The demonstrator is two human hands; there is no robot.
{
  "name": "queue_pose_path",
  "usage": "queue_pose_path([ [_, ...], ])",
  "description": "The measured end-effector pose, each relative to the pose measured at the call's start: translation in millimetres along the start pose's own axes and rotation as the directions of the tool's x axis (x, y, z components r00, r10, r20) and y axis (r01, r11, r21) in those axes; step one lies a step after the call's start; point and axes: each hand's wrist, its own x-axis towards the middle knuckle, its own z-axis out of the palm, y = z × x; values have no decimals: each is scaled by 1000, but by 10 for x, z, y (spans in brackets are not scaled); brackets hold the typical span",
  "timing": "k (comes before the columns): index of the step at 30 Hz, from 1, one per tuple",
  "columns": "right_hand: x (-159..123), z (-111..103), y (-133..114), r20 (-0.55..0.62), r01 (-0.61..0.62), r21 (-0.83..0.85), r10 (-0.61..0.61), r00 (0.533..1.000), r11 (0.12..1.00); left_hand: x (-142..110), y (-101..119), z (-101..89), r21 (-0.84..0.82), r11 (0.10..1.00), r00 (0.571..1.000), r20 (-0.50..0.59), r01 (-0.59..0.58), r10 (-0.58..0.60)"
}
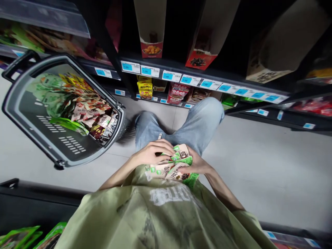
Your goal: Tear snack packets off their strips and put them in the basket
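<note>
Several small cream-and-green snack packets [183,151] are bunched in front of my belly, above my lap. My right hand [198,163] is closed round their right side, with its thumb across the front. My left hand [155,153] bends over the packets from the left, its fingertips pressed among them. Parts of the packets are hidden behind the fingers. To the left stands a grey shopping basket [49,136] holding many snack packets [88,110] in cream, green, yellow and dark red.
A dark shelf with price tags [190,80] runs across in front of my knees. Open cartons [199,57] stand on it, and a yellow packet [145,88] and red packets [177,92] sit below. Behind me at lower left are green packets [20,237] on another shelf.
</note>
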Motion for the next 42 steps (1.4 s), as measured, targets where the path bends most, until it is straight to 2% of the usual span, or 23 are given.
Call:
queue_pose_path([
  [2, 1, -2, 6, 11, -1, 6, 1, 1000, 1000, -194, -30, 53, -47, 998, 992, -125, 28, -34],
  [3, 3, -1, 7, 10, -3, 4, 3, 1000, 1000, -310, -34, 68, -66, 996, 986, -148, 62, -71],
  [6, 8, 8, -4, 1, -14, -26, 14, 1000, 1000, -599, -5, 79, -99, 979, 974, -122, 177, -188],
  [9, 12, 18, -26, 28, -7, -12, 7, 1000, 1000, -661, 34, 71, -66, 978, 976, -86, 197, -203],
  [13, 26, 14, -42, 50, -16, 13, 15, 999, 1000, -420, 57, 20, 65, 989, 991, -32, 132, -130],
  [16, 45, 9, -33, 49, 8, 13, -8, 999, 1000, -140, 96, -34, 155, 983, 990, 89, 98, -113],
  [19, 61, 22, -27, 68, 57, 34, -59, 996, 998, 98, 147, -49, 147, 987, 956, 273, 68, -107],
  [21, 67, 32, -29, 89, 76, 39, -79, 993, 996, 181, 165, -33, 106, 991, 938, 330, 76, -107],
  [22, 68, 34, -30, 95, 85, 33, -87, 992, 996, 192, 164, -22, 92, 992, 939, 325, 90, -115],
  [24, 69, 26, -31, 86, 103, -16, -101, 991, 995, 153, 147, -1, 84, 991, 956, 263, 108, -126],
  [27, 66, -6, -13, 42, 106, -105, -102, 994, 989, -34, 89, 9, 101, 991, 989, 109, 91, -101],
  [30, 59, -37, 23, 23, 73, -72, -72, 997, 995, -285, 14, -5, 164, 979, 992, -58, 118, -110],
  [33, 53, -42, 46, 22, 43, -29, -42, 999, 999, -439, -48, -29, 220, 950, 961, -214, 221, -174],
  [35, 49, -33, 44, 21, 23, -27, -23, 1000, 999, -423, -71, -46, 212, 931, 931, -279, 297, -234],
  [40, 33, -14, 31, 4, -4, -51, 4, 1000, 999, -175, -128, -19, 106, 913, 904, -222, 394, -365],
  [41, 28, -15, 38, -4, -1, -50, 1, 1000, 999, -156, -154, 10, 77, 909, 887, -268, 409, -376],
  [42, 22, -18, 50, -10, 6, -48, -7, 1000, 999, -161, -184, 46, 33, 904, 852, -348, 427, -390],
])
